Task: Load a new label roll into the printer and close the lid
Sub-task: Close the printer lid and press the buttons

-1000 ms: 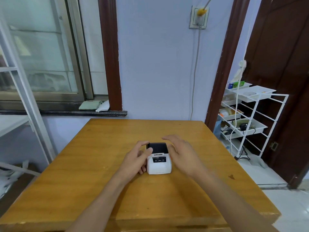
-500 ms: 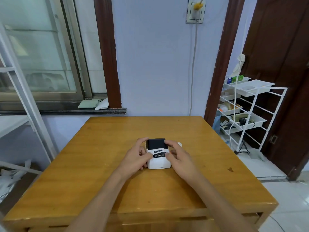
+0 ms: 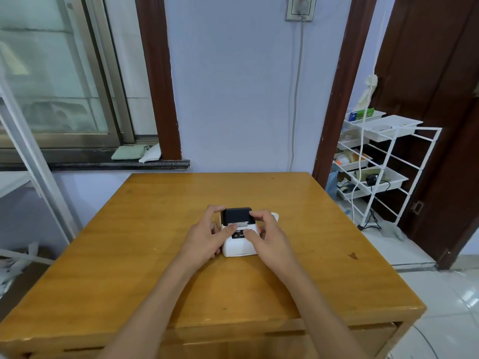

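— What's on the counter (image 3: 155, 255)?
— A small white printer (image 3: 239, 246) with a black lid (image 3: 237, 215), standing near the middle.
— Anything else?
— Something small and white (image 3: 275, 216) just behind it, mostly hidden. Glossy orange-brown wood elsewhere.

Left hand (image 3: 204, 239) and right hand (image 3: 269, 238) clasp the printer (image 3: 239, 246) on the table (image 3: 129, 255).

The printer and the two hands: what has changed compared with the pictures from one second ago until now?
Both hands closed in on the printer. The right hand, open beside it a second ago, now grips its right side, thumb on the front panel. The left hand wrapped its left side, thumb near the black lid. The printer stayed on the table, lid down.
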The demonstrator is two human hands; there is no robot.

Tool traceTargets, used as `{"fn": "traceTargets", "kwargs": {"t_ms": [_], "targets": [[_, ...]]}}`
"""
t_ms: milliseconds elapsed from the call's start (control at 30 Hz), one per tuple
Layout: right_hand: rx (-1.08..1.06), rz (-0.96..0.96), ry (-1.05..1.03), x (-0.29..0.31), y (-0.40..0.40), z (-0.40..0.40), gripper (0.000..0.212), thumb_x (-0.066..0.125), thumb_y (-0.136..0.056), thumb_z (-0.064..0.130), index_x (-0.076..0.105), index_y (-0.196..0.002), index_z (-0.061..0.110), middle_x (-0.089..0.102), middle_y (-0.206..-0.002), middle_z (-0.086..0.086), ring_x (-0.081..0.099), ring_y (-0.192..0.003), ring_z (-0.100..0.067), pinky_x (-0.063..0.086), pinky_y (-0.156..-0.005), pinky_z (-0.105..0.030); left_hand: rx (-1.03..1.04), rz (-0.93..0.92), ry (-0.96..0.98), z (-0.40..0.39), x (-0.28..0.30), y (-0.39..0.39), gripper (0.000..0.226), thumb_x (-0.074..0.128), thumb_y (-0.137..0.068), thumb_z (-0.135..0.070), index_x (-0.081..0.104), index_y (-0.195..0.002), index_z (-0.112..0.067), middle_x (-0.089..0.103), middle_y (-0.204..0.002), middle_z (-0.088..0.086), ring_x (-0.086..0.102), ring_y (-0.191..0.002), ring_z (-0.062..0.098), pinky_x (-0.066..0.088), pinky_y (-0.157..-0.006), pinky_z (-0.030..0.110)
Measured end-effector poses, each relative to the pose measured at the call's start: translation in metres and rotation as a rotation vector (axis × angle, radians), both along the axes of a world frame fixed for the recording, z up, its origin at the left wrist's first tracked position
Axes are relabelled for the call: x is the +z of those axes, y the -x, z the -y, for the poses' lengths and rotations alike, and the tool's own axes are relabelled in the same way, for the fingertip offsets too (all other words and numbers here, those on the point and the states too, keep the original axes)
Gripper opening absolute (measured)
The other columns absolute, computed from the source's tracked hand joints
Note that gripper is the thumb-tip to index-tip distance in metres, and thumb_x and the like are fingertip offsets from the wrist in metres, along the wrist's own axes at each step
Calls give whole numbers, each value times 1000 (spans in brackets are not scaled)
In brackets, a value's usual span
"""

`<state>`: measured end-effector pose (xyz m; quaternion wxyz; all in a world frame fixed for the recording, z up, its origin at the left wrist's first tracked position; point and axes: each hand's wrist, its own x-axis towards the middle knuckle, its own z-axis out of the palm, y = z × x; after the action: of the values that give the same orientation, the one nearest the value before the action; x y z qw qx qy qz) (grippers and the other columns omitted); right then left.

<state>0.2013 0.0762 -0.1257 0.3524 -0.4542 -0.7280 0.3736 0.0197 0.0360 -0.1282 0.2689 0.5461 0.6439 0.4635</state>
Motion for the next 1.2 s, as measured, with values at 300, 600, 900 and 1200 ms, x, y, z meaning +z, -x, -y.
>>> {"fn": "traceTargets", "kwargs": {"t_ms": [300, 600, 900, 1200], "targets": [[13, 47, 32, 4, 1, 3, 46, 52, -94, 34, 40, -138, 44, 54, -135, 11, 58, -114, -12, 52, -95, -41, -33, -18, 45, -3, -3, 2, 69, 73, -89, -30, 40, -148, -42, 56, -73, -1, 55, -62, 10, 46, -61, 33], [37, 147, 23, -2, 4, 0, 59, 39, -103, 34, 22, -158, 46, 44, -146, 3, 44, -132, -17, 42, -106, -41, -142, 129, 183, -13, 14, 4, 92, 71, -94, -9, 19, -167, -29, 60, -83, 12, 54, -46, 6, 51, -56, 20], [23, 103, 31, -2, 2, -1, 61, 44, -105, 30, 26, -163, 40, 37, -164, 10, 22, -156, -15, 28, -120, -36, -152, 116, 212, -13, 16, 7, 93, 73, -93, -14, 19, -167, -32, 74, -106, 21, 66, -79, 15, 48, -62, 9], [50, 122, 11, -1, -1, -2, 62, 45, -107, 31, 23, -164, 37, 33, -167, 13, 18, -158, -16, 25, -125, -38, -152, 84, 248, -18, 16, 11, 112, 77, -72, -34, 18, -167, -36, 73, -123, 27, 69, -117, 36, 51, -102, 32]]}}
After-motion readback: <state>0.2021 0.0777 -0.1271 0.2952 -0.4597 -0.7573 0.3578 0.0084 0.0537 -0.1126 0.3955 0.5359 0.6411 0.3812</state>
